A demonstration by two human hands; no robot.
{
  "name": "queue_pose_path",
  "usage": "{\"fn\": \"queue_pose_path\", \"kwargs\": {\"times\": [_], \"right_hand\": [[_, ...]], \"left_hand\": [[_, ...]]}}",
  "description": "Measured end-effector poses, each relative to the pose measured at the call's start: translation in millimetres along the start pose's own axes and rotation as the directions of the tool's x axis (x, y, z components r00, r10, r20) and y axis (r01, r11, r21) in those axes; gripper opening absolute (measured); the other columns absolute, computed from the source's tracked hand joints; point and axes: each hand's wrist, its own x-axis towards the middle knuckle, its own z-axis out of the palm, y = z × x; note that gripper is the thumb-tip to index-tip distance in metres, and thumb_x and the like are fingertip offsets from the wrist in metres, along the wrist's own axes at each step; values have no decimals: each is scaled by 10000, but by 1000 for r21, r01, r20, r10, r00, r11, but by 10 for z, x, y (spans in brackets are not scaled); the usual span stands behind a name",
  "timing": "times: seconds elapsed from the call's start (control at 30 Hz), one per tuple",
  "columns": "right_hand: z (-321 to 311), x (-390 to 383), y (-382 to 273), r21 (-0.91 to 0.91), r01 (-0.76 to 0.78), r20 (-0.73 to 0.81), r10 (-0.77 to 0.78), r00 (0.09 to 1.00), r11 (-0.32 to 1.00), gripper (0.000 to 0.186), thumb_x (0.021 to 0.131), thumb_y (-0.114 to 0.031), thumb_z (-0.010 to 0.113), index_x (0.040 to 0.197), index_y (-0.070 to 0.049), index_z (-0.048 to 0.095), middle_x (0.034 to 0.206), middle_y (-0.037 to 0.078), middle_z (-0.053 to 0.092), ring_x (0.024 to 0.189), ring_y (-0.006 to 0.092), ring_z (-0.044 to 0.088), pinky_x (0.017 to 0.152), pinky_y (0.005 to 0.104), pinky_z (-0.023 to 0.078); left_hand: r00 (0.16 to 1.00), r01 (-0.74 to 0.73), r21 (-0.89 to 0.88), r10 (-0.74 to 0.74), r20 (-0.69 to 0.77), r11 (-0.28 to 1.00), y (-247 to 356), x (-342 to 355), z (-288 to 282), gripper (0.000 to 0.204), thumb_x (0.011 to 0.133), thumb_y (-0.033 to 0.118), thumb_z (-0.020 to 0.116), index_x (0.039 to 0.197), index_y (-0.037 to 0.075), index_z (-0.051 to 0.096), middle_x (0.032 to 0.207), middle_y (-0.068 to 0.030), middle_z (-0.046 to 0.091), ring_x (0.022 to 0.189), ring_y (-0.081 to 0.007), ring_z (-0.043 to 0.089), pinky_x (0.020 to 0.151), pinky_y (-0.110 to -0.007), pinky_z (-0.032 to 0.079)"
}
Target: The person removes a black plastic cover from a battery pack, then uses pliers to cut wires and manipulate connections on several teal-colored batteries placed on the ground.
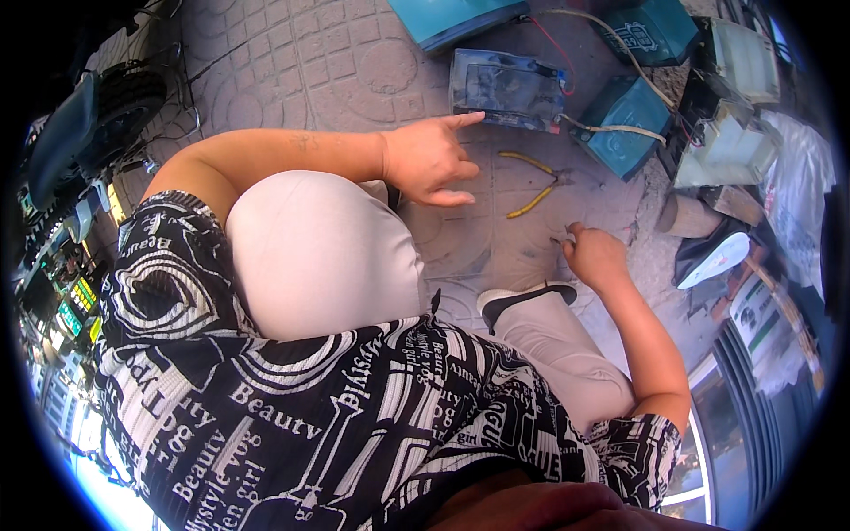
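Observation:
My left hand [433,161] is over the pavers with index finger stretched out and thumb apart, its fingertip at the near edge of a grimy clear-cased battery [506,84] with a red wire. Yellow-handled pliers [529,205] lie open on the ground between my hands. My right hand [593,253] is closed on a small dark object at its fingertips, too small to name. A teal battery [624,128] with a pale cable sits right of the clear-cased one.
More teal batteries [456,19] and pale plastic cases [728,142] stand at the back and right, beside a plastic bag [797,195]. Wheeled vehicles [80,133] line the left. My knees and one shoe [513,301] are below my hands on the paving [319,62].

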Motion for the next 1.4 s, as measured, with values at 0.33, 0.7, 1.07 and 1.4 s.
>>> {"fn": "queue_pose_path", "kwargs": {"times": [0.33,0.7,1.07,1.4], "right_hand": [[-32,-26,-33,-3,11,-10,-11,1000,1000,300,900,-312,601,1050,-54,634,896,184,703,855,360,690,752,458,542],[7,-38,-27,9,23,-28,-23,999,1000,289,888,-301,609,1035,-53,638,900,183,699,849,356,685,750,456,539],[29,-57,4,34,20,-37,-19,999,999,282,878,-291,626,1001,-38,645,900,188,702,847,359,689,745,447,545],[46,-70,28,42,34,-67,-31,997,999,289,877,-299,634,1007,-42,646,893,187,702,839,362,689,738,448,544]], "left_hand": [[996,-67,12,66,60,998,11,56,-1,402,895,375,590,605,104,524,511,-78,525,532,-300,588,1158,-631,202],[995,-60,26,58,79,998,9,64,16,413,905,388,574,616,97,533,512,-81,526,545,-303,594,1167,-624,172],[994,-49,-9,50,101,999,74,81,-2,340,909,332,588,667,97,551,548,-53,536,574,-280,597,1159,-639,170],[990,-45,60,36,135,997,-29,147,-74,353,906,330,601,656,89,538,526,-69,521,558,-295,590,1155,-610,228]]}}
